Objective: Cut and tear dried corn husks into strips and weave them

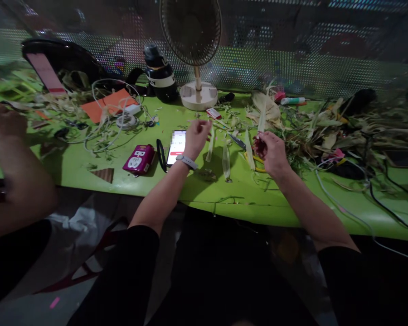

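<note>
My left hand [197, 136], with a grey band on its wrist, is over the table beside a lit phone [177, 147]. Its fingers are curled together; whether they hold anything is hidden. A pale husk strip [210, 145] runs down from near its fingertips, held or lying there, I cannot tell. My right hand [274, 151] is closed, pinching the lower end of a long dry corn husk strip [263, 111] that points away from me. Two more husk strips [226, 162] lie between the hands. Scissors with yellow handles [258, 163] lie partly under my right hand.
A fan [199, 95] and a dark bottle [160, 77] stand at the back. A magenta device [139, 160] and black-framed glasses [161, 155] lie left. Heaped dry leaves [316, 124] and a white cable [329, 188] are right. Another person's hand [5, 122] is far left.
</note>
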Demonstrator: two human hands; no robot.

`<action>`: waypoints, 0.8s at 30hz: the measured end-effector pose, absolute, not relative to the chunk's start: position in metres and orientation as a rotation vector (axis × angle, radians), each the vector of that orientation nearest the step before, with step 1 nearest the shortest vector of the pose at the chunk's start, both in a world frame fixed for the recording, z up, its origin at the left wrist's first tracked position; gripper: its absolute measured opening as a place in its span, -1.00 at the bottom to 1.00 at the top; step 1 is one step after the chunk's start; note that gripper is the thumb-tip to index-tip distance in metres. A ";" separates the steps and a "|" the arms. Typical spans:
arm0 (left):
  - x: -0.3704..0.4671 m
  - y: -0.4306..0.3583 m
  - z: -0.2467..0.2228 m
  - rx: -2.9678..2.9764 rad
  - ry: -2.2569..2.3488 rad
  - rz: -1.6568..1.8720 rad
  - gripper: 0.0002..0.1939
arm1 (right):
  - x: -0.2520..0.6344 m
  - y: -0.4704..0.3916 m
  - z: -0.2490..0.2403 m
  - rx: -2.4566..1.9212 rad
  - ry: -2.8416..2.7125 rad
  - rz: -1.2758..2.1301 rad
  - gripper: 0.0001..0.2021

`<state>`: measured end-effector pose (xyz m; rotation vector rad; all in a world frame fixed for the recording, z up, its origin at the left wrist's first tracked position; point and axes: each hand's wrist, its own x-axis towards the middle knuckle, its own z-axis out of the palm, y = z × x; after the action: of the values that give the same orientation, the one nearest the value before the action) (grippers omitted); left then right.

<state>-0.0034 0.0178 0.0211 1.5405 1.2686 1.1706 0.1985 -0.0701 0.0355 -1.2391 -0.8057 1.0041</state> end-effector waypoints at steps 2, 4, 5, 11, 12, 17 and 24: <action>0.001 0.006 0.020 1.969 1.359 0.843 -0.58 | 0.199 -0.068 0.036 -1.226 -0.747 1.014 -0.83; 0.006 -0.007 0.017 2.236 1.317 0.481 -0.58 | 0.198 -0.068 0.037 -1.220 -0.747 1.059 -0.81; 0.008 -0.012 0.016 2.309 1.262 0.379 -0.61 | 0.197 -0.068 0.037 -1.211 -0.754 1.076 -0.80; 0.011 -0.019 0.013 2.285 1.145 0.245 -0.84 | 0.192 -0.070 0.038 -1.192 -0.776 1.107 -0.76; 0.010 -0.019 0.015 2.305 1.181 0.279 -0.81 | 0.192 -0.071 0.038 -1.193 -0.778 1.112 -0.76; 0.008 -0.022 0.019 2.396 1.210 0.204 -0.71 | 0.191 -0.072 0.038 -1.185 -0.786 1.123 -0.77; 0.013 -0.018 0.010 1.909 1.052 0.619 -0.87 | 0.193 -0.072 0.033 -1.240 -0.907 1.107 -0.73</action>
<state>0.0126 -0.0175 0.0100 1.9087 1.0520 0.6192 0.1931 -0.0717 0.0329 -1.2402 -0.9072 1.1069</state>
